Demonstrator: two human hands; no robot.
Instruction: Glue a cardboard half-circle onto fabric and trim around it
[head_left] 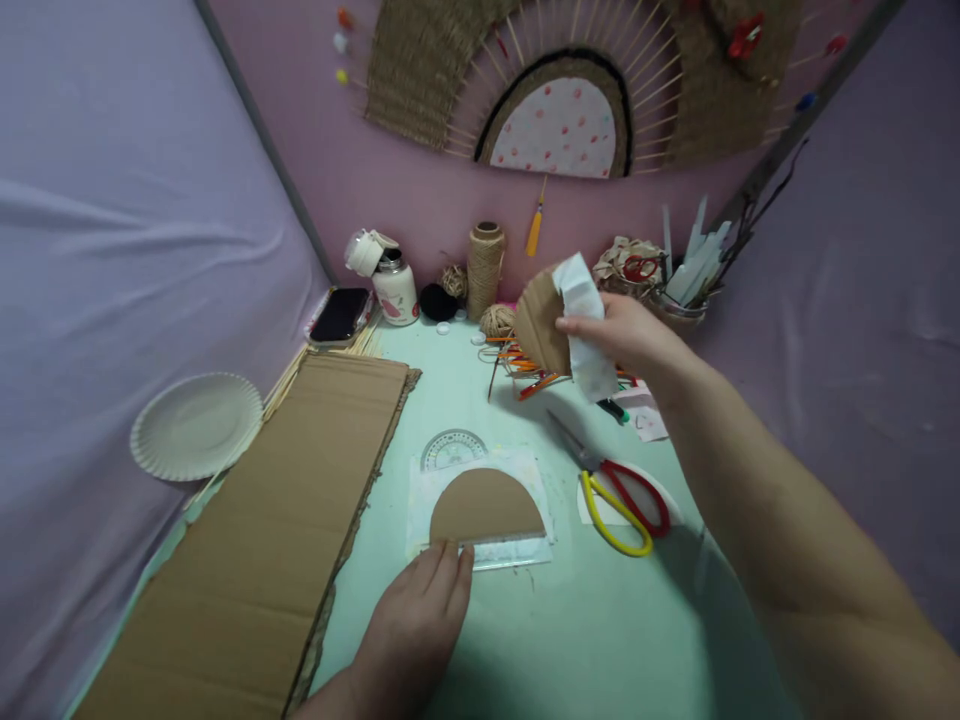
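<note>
My right hand (626, 335) is raised over the table's far part, fingers closed on a brown cardboard piece (540, 320) with a white paper strip (589, 325) wrapped over it. My left hand (420, 620) lies flat near the front edge, fingers stretched out, their tips touching the lower edge of a sheet of patterned paper (525, 470). On that sheet lies a brown cardboard half-circle (486, 508). A clear protractor (452, 448) peeks out just behind it.
Red and yellow scissors (622, 495) lie right of the half-circle. A long corrugated cardboard sheet (262, 540) covers the left of the table, a paper plate (196, 425) beside it. Twine spool (485, 265), flask (394, 285), phone (340, 314) and coloured sticks (517, 365) stand at the back.
</note>
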